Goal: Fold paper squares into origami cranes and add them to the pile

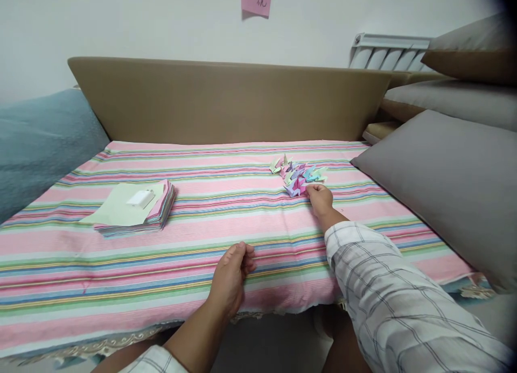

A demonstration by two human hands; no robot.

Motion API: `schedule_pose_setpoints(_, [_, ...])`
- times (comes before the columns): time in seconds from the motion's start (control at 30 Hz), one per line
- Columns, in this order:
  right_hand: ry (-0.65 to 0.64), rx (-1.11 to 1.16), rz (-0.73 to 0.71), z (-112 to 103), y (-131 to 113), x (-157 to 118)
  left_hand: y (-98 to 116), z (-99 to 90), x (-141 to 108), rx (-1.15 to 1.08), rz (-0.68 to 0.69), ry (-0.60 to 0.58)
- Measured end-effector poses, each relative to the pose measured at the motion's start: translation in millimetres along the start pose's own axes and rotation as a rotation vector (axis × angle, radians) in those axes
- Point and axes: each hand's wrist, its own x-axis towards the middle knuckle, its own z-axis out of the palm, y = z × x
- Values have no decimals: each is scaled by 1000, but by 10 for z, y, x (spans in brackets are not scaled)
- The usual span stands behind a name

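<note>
Pinching a pink paper crane (pixel 299 187) in right hand (pixel 320 199), beside already folded cranes (pixel 311 174), right of flat, unfolded paper stack (pixel 117 207); loosely curling left hand (pixel 229 276), nearer than stack.

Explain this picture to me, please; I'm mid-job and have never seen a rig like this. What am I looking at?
There is no machine here: these are a person's two bare hands, seen by one camera worn on the head, looking forward and down.

A striped cloth covers the surface. On its left lies a paper stack with a small white object on top. Right of centre is a cluster of colourful folded paper pieces.

The right hand has its fingertips at the cluster's near edge; whether they grip a piece is too small to tell. The left hand is loosely curled above the cloth's near part, with nothing visible in it.
</note>
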Motion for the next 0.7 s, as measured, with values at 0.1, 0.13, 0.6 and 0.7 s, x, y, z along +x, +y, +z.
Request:
schedule_pose_setpoints(0.1, [-16, -18, 17, -18, -13, -21, -4, -7, 5, 8, 2, -1])
schedule_pose_setpoints(0.13, [-19, -26, 20, -24, -18, -28, -5, -8, 6, 11, 2, -4])
schedule_pose_setpoints(0.6, [172, 71, 44, -72, -76, -131, 10, -1, -2, 34, 8, -34])
schedule_pose_setpoints(0.7, [212, 179, 39, -68, -188, -276, -7, 10, -13, 57, 13, -43])
